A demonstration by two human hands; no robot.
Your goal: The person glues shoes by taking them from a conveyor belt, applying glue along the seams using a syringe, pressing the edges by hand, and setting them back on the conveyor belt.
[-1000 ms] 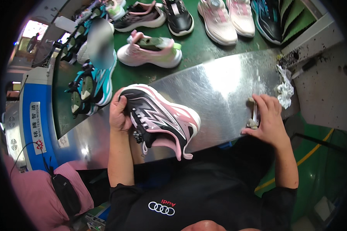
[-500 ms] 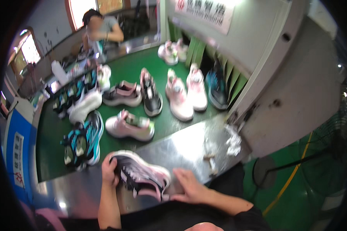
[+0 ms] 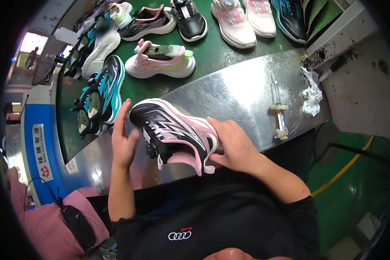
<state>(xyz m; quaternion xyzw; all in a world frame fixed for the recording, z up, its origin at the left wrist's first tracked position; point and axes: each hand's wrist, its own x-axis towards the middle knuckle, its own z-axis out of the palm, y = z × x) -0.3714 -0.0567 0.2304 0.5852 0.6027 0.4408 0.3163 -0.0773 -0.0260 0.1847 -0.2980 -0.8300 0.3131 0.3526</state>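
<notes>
A black-and-pink sneaker [image 3: 177, 130] with a white sole and a round dial at its tongue is held over the metal edge of the table. My right hand [image 3: 236, 145] grips it by the heel, thumb on the near side, with the fingers partly hidden behind. Just left of the toe, my left hand [image 3: 125, 143] has its fingers stretched out and holds nothing. Past the toe stands a pink-and-white sneaker [image 3: 160, 63]. To the left, black-and-turquoise sneakers [image 3: 104, 95] lie close together.
More sneakers stand along the green belt [image 3: 190, 52]. On the metal plate [image 3: 229, 86] lie a slim tool with yellowish lumps [image 3: 279, 117] and crumpled white paper [image 3: 312, 93]. A blue-and-white machine panel [image 3: 41, 143] and a person in pink [image 3: 52, 216] are at left.
My left hand has let go of the toe and its fingers have straightened. My right hand has closed on the heel. The view has tilted down toward my body.
</notes>
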